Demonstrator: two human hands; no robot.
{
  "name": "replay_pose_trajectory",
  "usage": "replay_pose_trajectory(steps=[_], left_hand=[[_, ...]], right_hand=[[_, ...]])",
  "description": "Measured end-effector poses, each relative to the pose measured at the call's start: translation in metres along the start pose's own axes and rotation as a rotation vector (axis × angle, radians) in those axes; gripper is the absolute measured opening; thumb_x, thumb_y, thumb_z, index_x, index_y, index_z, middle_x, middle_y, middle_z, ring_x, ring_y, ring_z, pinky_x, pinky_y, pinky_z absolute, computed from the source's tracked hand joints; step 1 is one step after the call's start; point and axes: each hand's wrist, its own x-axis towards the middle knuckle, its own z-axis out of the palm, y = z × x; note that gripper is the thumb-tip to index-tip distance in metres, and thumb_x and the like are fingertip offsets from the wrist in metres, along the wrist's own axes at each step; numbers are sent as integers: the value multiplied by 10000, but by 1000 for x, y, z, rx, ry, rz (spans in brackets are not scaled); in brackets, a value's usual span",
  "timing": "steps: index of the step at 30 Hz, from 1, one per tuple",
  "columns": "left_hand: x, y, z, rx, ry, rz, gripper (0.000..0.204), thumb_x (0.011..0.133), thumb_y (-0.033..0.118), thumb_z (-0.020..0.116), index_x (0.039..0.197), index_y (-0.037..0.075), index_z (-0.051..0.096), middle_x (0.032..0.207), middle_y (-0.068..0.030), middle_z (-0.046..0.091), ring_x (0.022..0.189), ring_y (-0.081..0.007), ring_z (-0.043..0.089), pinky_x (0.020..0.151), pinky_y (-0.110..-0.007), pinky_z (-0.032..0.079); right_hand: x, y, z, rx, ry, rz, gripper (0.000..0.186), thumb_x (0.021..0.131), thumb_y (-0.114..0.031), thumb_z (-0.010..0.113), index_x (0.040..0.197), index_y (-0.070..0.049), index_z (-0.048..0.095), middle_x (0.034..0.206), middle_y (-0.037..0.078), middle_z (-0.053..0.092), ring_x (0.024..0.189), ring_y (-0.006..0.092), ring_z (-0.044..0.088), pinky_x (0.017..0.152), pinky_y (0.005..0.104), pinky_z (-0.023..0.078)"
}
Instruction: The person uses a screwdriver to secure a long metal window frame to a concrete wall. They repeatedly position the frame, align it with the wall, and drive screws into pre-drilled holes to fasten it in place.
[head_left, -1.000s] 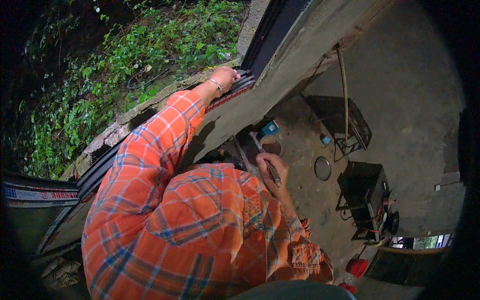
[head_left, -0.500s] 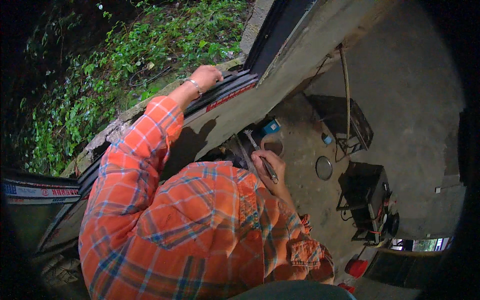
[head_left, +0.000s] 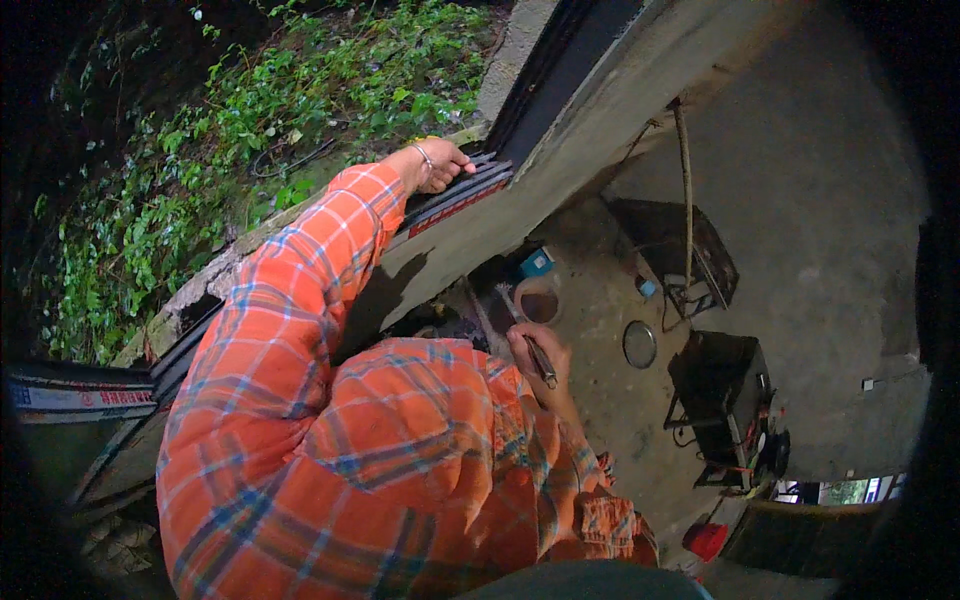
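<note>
My left hand (head_left: 438, 168) reaches out over the dark window track (head_left: 462, 194) at the sill, close to the upright frame. Its fingers are curled together with the thumb, and whatever they hold, if anything, is too small to make out. A bracelet (head_left: 424, 156) circles that wrist. Lower down and to the right, my right hand (head_left: 557, 370) is closed round a slim brush (head_left: 541, 362) with a dark handle. The brush's pale, frayed tip points up and away, toward the wall below the sill.
Green plants (head_left: 330, 90) grow on the slope outside. On the floor below stand a round bucket (head_left: 556, 304), a blue box (head_left: 537, 262), a round lid (head_left: 639, 344) and a black cabinet (head_left: 715, 385). A pole (head_left: 686, 190) leans farther back. At left is a window sash (head_left: 85, 395).
My left hand has moved right along the track, and its fingers have curled in more. My right hand keeps its hold on the brush, lower in the picture. The view has shifted slightly.
</note>
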Motion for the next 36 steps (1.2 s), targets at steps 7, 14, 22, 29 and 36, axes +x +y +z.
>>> replay_pose_trajectory(steps=[7,14,22,29,36], left_hand=[[18,-6,-11,-241,-65,75,183,889,177,382,876,58,520,442,96,223,333,-44,182,315,-204,158],[11,-4,-6,-218,-108,80,197,897,200,382,872,54,511,444,95,195,346,-51,150,317,-210,145],[9,0,-8,-138,-77,112,182,883,202,407,852,67,526,436,95,214,335,-47,176,310,-209,137],[0,2,-12,-165,-79,157,163,879,188,410,840,75,520,444,93,235,337,-49,179,314,-207,136],[-13,2,-17,-236,-107,180,152,874,187,432,839,64,515,462,91,233,343,-47,175,312,-197,137]], right_hand=[[-6,4,-1,-25,32,105,155,786,-147,583,847,-6,602,824,131,612,741,240,601,673,303,461],[-5,9,-4,-75,36,59,135,778,-122,592,847,-7,606,825,138,614,739,241,604,670,309,463],[-3,-11,-4,-90,30,89,128,782,-118,590,838,-4,609,817,140,616,722,227,602,659,295,463],[-5,-5,-5,-66,35,59,118,784,-113,588,832,-8,610,813,139,617,713,231,605,646,299,465],[-5,-6,-3,-71,29,72,108,782,-107,587,826,-11,607,803,140,614,717,244,605,650,313,465]])
